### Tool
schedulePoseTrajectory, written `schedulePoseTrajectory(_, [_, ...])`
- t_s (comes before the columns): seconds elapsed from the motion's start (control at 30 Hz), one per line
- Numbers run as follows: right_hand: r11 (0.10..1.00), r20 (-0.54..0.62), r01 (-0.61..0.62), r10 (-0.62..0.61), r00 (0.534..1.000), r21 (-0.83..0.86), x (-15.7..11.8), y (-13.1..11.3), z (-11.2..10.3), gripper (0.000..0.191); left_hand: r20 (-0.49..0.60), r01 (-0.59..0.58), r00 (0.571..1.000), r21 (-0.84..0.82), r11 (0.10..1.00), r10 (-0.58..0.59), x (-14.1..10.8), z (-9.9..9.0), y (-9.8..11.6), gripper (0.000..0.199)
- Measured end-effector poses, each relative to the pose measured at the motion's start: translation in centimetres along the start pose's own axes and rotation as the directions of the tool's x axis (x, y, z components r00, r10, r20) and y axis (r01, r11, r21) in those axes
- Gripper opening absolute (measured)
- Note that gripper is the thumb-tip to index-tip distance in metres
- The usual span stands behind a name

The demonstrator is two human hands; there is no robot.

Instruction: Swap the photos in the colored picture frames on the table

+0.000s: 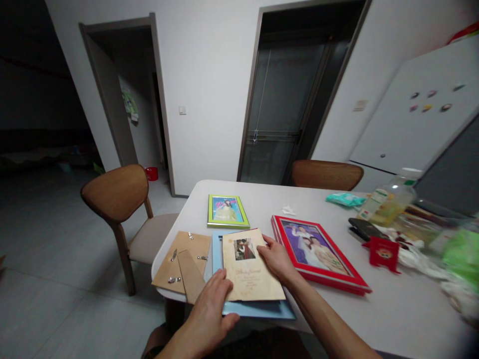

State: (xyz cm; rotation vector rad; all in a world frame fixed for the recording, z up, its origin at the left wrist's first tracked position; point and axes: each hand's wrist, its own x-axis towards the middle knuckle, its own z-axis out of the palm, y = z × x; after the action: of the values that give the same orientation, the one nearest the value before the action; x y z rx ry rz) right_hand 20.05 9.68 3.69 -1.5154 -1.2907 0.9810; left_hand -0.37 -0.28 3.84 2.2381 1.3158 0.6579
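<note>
A cream printed sheet [254, 279] with a small photo lies over a light blue picture frame [258, 310] at the table's near edge. My right hand [277, 259] grips the sheet's right edge, its thumb on top. My left hand [211, 309] rests at the lower left corner of sheet and frame, fingers stretched out and thumb apart. To the left is a brown backing board [168, 264] with metal clips and a stand flap [190, 274], partly behind my left hand. A red picture frame [322, 254] with a photo of people lies right of my right hand.
A green picture frame [227, 211] lies farther back. On the right are a plastic bottle [389, 199], a teal packet [345, 199], a black object [364, 228], a small red item [383, 254] and crumpled tissues. Wooden chairs [116, 194] stand left and behind the table [262, 192].
</note>
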Motion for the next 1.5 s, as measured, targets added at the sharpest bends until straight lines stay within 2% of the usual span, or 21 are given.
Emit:
schedulePoseTrajectory(0.2, [0.998,0.006,0.001,-0.001,1.000,-0.064,-0.2,0.2,0.1,0.048,0.028,0.002,1.000,0.027,1.000,-0.003,0.2,-0.2,-0.2,0.057])
schedulePoseTrajectory(0.37, [0.943,-0.038,0.097,-0.115,0.993,-0.317,-0.6,-0.3,1.2,0.042,0.090,-0.003,0.996,0.099,0.995,-0.006,0.2,-0.8,0.5,0.048])
schedulePoseTrajectory(0.47, [0.836,-0.046,0.143,-0.197,0.979,-0.530,-1.0,-0.8,1.5,0.039,0.138,0.001,0.990,0.150,0.989,-0.022,0.3,-1.2,1.0,0.039])
schedulePoseTrajectory(0.6, [0.599,-0.019,0.149,-0.265,0.964,-0.787,-1.8,-0.7,1.7,0.033,0.167,0.009,0.985,0.206,0.978,-0.044,0.4,-1.1,1.1,0.038])
schedulePoseTrajectory(0.67, [0.495,-0.014,0.133,-0.282,0.959,-0.858,-2.2,-0.5,1.9,0.034,0.166,0.005,0.985,0.223,0.975,-0.043,0.5,-1.0,1.0,0.038])
schedulePoseTrajectory(0.73, [0.442,-0.013,0.123,-0.292,0.956,-0.888,-2.4,-0.3,2.0,0.037,0.162,0.002,0.986,0.239,0.971,-0.042,0.5,-0.9,0.9,0.038])
schedulePoseTrajectory(0.9, [0.421,0.000,0.117,-0.269,0.963,-0.899,-2.3,0.2,1.9,0.048,0.143,0.002,0.989,0.245,0.970,-0.038,0.6,-0.9,0.7,0.040])
schedulePoseTrajectory(1.03, [0.397,0.047,0.162,-0.283,0.958,-0.904,-2.5,0.7,1.9,0.047,0.165,-0.028,0.986,0.240,0.970,-0.013,0.9,-0.7,0.8,0.048])
schedulePoseTrajectory(1.1, [0.389,0.077,0.188,-0.283,0.956,-0.902,-2.7,0.9,2.0,0.047,0.190,-0.037,0.982,0.250,0.967,-0.012,1.1,-0.5,0.9,0.044])
schedulePoseTrajectory(1.23, [0.409,0.032,0.156,-0.295,0.955,-0.899,-2.8,0.9,2.1,0.053,0.203,-0.039,0.979,0.243,0.969,-0.012,1.1,-0.3,1.0,0.034])
schedulePoseTrajectory(1.3, [0.390,0.067,0.197,-0.322,0.944,-0.900,-2.7,0.7,2.0,0.046,0.194,-0.043,0.981,0.228,0.973,-0.002,0.9,-0.3,1.1,0.033])
schedulePoseTrajectory(1.43, [0.383,0.145,0.237,-0.254,0.956,-0.893,-2.7,0.0,1.7,0.034,0.195,-0.049,0.981,0.159,0.986,0.017,-0.2,-1.4,1.1,0.033])
schedulePoseTrajectory(1.5, [0.415,0.146,0.263,-0.293,0.945,-0.871,-3.1,-0.7,2.3,0.035,0.147,-0.049,0.989,0.124,0.991,0.031,-1.0,-2.6,0.2,0.037])
